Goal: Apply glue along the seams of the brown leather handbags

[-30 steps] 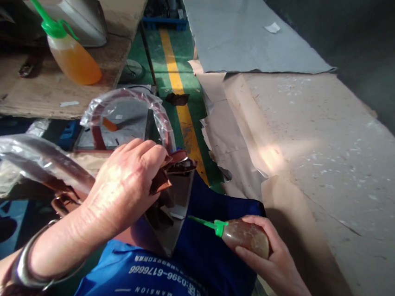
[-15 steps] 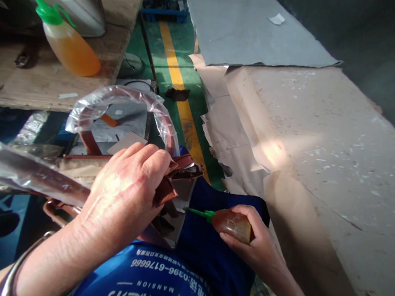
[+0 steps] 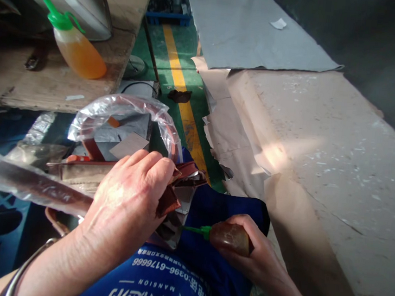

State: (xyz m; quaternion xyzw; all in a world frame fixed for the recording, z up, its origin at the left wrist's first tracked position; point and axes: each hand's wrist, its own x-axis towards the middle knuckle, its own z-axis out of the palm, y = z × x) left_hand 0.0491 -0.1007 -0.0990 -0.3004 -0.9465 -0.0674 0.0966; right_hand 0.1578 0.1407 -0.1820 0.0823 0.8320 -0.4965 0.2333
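Two hands at work over the person's lap, head view. The left hand (image 3: 127, 202) is closed in a pinch on the upper edge of a brown leather bag (image 3: 186, 171), with its fingers curled over a folded flap of the leather. The bag rests on the lap, against a blue garment (image 3: 185, 277) printed with white lettering. The right hand (image 3: 254, 260) is wrapped around a small bottle (image 3: 229, 237) of amber-brown liquid and holds it nearly level. The bottle's green nozzle (image 3: 196, 230) points left toward the bag's lower edge, just below the left hand. Whether the tip touches the leather cannot be told.

One bag handle (image 3: 128, 106), wrapped in clear plastic, arches up behind the left hand. A second wrapped handle (image 3: 22, 184) runs out to the left, across the forearm. A metal bangle (image 3: 21, 273) circles the left wrist.

At upper left, a large bottle (image 3: 82, 55) of orange liquid with a long green spout leans on a cardboard-covered tabletop (image 3: 49, 89), well apart from both hands. To the right lies a tabletop (image 3: 323, 146) covered in brown paper, partly sunlit and flecked with white specks. A grey sheet (image 3: 250, 36) overlaps its far end, with a white scrap (image 3: 278, 23) on it. Between the two surfaces the green floor (image 3: 166, 66) carries a yellow line (image 3: 179, 79).
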